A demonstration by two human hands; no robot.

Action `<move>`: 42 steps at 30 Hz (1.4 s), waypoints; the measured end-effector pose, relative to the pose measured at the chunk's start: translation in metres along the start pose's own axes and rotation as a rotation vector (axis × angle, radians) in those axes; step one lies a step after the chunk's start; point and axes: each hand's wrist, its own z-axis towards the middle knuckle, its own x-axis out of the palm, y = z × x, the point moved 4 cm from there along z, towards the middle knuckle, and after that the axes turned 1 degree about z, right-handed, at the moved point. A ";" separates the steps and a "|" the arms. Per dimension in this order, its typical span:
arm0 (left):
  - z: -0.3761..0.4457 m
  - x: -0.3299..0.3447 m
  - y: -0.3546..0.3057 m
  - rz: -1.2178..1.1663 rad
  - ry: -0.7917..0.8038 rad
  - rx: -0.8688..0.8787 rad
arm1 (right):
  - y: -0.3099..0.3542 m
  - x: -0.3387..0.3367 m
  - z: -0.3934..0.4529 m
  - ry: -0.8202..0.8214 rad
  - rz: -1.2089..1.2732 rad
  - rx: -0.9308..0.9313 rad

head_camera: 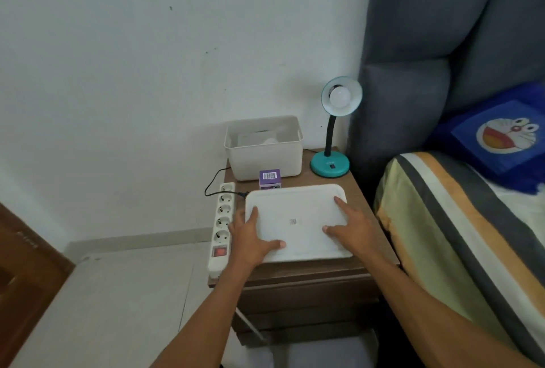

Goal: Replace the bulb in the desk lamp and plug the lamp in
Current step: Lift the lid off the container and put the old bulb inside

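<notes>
Barely started imo. My left hand (250, 235) and right hand (351, 227) flat on white tray (298, 205), fingers (340, 204) spread, gripping nothing. Teal desk lamp (331, 143) at 1 o'clock on counter (365, 220), bulb (339, 96) in shade. Purple bulb box (269, 178) at 12, power strip (222, 220) at 9. Swap and plugging left.

At two o'clock on your nightstand the teal desk lamp (331, 158) stands upright, its shade tilted toward you with a white bulb (340, 96) seated inside, while the small purple bulb box (269, 179) sits at twelve o'clock.
</notes>
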 end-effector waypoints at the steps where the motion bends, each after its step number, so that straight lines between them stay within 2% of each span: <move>1: 0.006 -0.010 -0.005 -0.027 -0.024 0.029 | 0.011 -0.005 0.004 -0.017 -0.005 -0.037; 9: 0.081 -0.100 -0.045 -0.081 -0.172 0.116 | 0.115 -0.039 0.071 -0.137 0.060 -0.220; 17: 0.195 -0.149 -0.063 -0.081 -0.199 0.107 | 0.192 -0.031 0.178 -0.141 0.086 -0.221; 27: 0.292 -0.130 -0.047 -0.083 -0.124 0.041 | 0.194 0.015 0.274 -0.080 -0.030 -0.197; 31: 0.303 -0.118 -0.041 -0.045 -0.092 0.005 | 0.185 0.025 0.285 -0.091 -0.155 -0.216; 35: 0.304 -0.109 -0.030 -0.127 -0.078 -0.016 | 0.173 0.031 0.287 -0.069 -0.164 -0.237; 42: 0.301 -0.105 -0.030 -0.070 -0.047 0.034 | 0.168 0.037 0.280 -0.051 -0.200 -0.206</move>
